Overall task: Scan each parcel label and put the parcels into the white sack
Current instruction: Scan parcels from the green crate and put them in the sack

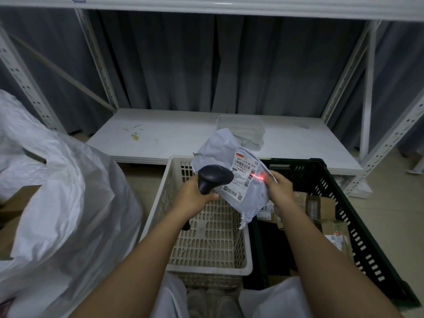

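— Why hold the parcel [229, 175] up at twelve o'clock?
— So your left hand [193, 198], gripping the scanner [212, 179], can light its label [245, 177]. Your right hand [278, 191] pinches its edge; the white sack [68, 203] waits at nine

Our left hand [195, 198] grips a black handheld barcode scanner [212, 179], its red beam crossing the white printed label [245, 177] of a crumpled grey plastic mailer parcel [229, 157] pinched by our right hand [281, 191]. Below both hands sit 2 crates: a cream slotted plastic basket [206, 237] and a black plastic crate [344, 214] of cardboard parcels [321, 207]. Left of our left hand bulges the white woven sack [68, 203].
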Demonstrator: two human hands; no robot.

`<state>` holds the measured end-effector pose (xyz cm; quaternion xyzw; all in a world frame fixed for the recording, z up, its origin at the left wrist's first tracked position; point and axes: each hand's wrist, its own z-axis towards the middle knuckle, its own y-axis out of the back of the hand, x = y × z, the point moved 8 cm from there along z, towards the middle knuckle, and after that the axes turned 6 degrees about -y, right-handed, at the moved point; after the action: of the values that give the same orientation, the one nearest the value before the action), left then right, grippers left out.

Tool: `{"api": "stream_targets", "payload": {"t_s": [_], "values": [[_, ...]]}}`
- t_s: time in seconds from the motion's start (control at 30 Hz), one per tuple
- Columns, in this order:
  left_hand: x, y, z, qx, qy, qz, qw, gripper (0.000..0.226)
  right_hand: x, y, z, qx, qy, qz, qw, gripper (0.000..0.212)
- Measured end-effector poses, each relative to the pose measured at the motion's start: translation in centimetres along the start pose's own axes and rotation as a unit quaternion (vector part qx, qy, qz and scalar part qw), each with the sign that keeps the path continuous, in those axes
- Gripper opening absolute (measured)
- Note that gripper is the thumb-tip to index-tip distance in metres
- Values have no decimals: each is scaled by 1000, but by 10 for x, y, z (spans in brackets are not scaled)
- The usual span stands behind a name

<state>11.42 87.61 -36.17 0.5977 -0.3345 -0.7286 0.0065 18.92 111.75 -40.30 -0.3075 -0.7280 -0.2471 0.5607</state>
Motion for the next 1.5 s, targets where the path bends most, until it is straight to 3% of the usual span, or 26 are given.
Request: {"api": "stream_targets", "payload": {"t_s": [0.23, 0.7, 1.03, 1.27, 1.5], "values": [[-3, 3, 1, -18, 3, 2, 1000, 57, 0, 2, -1, 0, -4, 24, 1000, 8], [-5, 9, -1, -53, -7, -12, 999, 53, 11, -3, -13, 15, 3, 8, 1000, 9], [-63, 122, -75, -257, -52, -91, 961, 44, 135, -89, -135, 94, 212, 29, 972, 11], [-98, 244, -178, -365, -69, -80, 925, 40, 238, -167, -284, 164, 376, 84, 908, 11], [-67, 347, -270, -464, -29, -68, 883, 47, 261, -249, -390, 111, 514, -29, 850, 16]]}}
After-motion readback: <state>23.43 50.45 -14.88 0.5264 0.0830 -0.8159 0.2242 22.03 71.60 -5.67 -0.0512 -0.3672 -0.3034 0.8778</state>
